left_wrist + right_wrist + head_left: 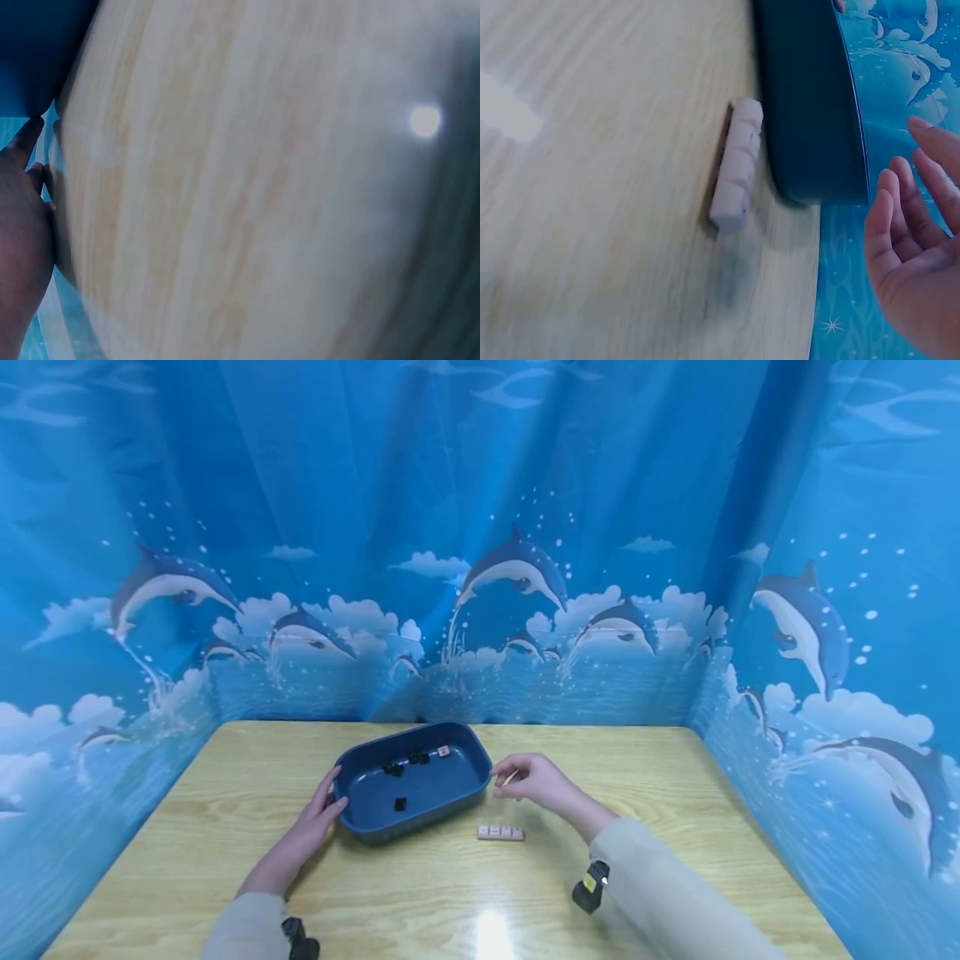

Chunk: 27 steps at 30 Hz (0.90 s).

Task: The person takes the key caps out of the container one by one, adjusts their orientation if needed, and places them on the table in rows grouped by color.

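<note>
A dark blue plastic tub [412, 818] stands on the table. Inside lie several small black pieces [401, 803] and one pale block [443, 751] with a mark on top. My left hand [318, 817] rests against the tub's left end, thumb and fingers extended along its rim. At the right end is my right hand [536, 781], its fingers loosely bent beside the rim. In the right wrist view, that hand [922, 247] shows nothing between fingers and thumb. In front of the tub lies a straight row of small pale blocks [500, 833], like keycaps, with marks on top.
The table [637, 777] has a light wood-grain top with a bright reflection near its front. A blue curtain [480, 485] printed with dolphins stands along the back and both sides. Both sleeves carry small black wrist cameras [589, 888].
</note>
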{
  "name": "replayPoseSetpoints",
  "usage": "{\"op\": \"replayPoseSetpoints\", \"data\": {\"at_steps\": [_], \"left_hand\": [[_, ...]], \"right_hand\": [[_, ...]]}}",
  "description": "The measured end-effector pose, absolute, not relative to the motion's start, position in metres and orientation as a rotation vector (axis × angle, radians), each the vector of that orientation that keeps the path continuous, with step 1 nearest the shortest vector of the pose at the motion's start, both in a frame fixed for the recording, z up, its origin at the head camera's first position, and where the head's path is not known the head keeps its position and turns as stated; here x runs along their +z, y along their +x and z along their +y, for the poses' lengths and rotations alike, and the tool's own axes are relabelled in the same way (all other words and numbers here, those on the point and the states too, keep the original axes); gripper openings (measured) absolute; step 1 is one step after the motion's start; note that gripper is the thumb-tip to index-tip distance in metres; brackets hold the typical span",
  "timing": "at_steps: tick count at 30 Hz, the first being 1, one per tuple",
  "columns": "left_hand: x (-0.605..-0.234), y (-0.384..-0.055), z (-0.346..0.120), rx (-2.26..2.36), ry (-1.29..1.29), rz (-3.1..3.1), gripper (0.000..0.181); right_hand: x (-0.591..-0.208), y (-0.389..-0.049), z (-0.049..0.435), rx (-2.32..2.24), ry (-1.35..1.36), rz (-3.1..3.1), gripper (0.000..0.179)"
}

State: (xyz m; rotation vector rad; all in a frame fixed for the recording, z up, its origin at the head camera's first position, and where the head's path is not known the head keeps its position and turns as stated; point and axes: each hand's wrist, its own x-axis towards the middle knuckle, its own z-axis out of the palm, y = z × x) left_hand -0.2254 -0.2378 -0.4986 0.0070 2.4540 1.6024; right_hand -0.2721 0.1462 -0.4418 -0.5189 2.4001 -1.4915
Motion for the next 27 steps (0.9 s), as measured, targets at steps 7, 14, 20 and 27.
{"op": "replayPoseSetpoints", "data": {"at_steps": [7,14,20,27], "left_hand": [[-0.501,-0.225,-0.238,1.623,0.023,2.471,0.065],[-0.501,-0.225,-0.239,1.622,0.009,2.468,0.065],[-0.5,-0.225,-0.239,1.605,0.016,2.478,0.064],[-0.504,-0.225,-0.238,1.633,0.055,2.529,0.063]], "right_hand": [[-0.439,-0.291,0.128,-1.587,-0.501,2.296,0.034],[-0.436,-0.311,0.109,-1.47,-0.55,2.282,0.038],[-0.429,-0.326,0.093,-1.174,-0.736,2.385,0.035],[-0.425,-0.341,0.08,-0.844,-0.889,2.443,0.038]]}}
